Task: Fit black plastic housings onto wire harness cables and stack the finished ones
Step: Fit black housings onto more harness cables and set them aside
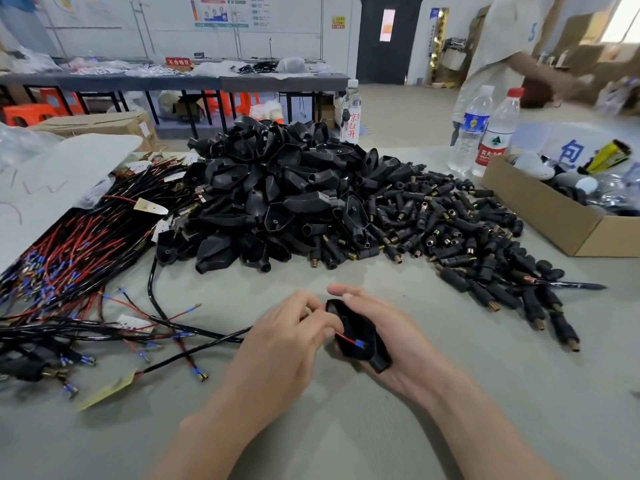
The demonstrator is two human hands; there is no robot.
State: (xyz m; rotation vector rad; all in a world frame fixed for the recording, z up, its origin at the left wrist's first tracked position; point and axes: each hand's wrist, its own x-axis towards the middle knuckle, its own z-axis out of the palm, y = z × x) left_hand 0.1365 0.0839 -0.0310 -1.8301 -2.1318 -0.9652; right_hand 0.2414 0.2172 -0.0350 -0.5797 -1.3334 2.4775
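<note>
Step in hand: feeding a cable into a housing, mid-table, just in front of the parts piles

- right hand (391, 341) cradles one black housing (356, 327), fingers curled round it, open side up, narrow neck toward the wrist
- left hand (287, 337) has its fingertips pinched at the housing's rim, on the cable (194, 351) as far as I can tell; the contact point is hidden behind the knuckles
- red lead (344, 338) with blue terminal (360, 344) lies inside the shell, so the end is in but, by my read, not yet seated

To do it well:
- keep the housing locked in the right palm and let only the left hand feed
- push from the black jacket close to the rim; pushing further back probably just buckles the cable
- steer the terminal along the shell wall toward the neck so the crimp doesn't snag
- don't pull on the thin red lead itself, as that risks straining the crimp

Supply: housing pile (277, 188) straight ahead, small connector pile (467, 230) to its right, raw harness bundle (69, 244) at left. The dark pieces (27, 365) at lower left may be the finished stack, can't confirm
</note>
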